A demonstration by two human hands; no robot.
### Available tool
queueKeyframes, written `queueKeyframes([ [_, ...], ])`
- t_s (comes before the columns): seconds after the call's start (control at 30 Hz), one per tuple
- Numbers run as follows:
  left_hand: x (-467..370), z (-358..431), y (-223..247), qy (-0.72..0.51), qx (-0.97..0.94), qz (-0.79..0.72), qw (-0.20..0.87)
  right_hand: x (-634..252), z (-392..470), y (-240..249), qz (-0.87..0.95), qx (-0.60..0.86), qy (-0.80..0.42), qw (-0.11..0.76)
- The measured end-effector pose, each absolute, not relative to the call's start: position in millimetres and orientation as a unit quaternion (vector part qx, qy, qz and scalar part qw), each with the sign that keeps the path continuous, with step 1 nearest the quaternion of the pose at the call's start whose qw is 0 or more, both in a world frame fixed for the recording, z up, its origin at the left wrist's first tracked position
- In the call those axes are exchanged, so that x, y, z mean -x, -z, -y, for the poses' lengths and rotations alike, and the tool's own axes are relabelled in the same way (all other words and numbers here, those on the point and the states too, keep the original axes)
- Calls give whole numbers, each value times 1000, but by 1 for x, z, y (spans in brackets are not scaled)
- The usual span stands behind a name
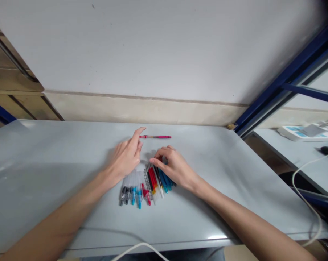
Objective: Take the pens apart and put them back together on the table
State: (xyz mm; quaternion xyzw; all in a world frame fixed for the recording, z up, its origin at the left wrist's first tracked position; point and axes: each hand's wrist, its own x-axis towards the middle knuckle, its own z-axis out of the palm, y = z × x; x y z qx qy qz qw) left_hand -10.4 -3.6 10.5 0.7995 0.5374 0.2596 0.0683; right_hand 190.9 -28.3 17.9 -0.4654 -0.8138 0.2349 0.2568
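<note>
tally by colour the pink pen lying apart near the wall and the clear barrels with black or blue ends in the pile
Pink pen lying apart: 1
Clear barrels with black ends: 2
Clear barrels with blue ends: 2
Total: 5

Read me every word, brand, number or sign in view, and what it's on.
No text can be read.
Pink pen: too small to read any print.
Pen parts and refills: too small and blurred.
White device on the right: too blurred.
Wall: specks, no lettering visible.
</note>
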Motion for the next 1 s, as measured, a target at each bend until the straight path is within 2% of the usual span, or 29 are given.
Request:
queueKeyframes([
  [0.4,12,0,-15,-248,-793,-551,73,-194,24,-11,813,468,-205,278],
  [0.6,27,0,-28,-219,-771,-596,48,-206,12,-6,807,471,-143,326],
  [0.87,56,42,-14,-145,-770,-595,180,-226,-29,5,765,527,-87,360],
  [1.0,50,45,-14,-157,-766,-594,193,-223,-49,12,777,529,-107,325],
])
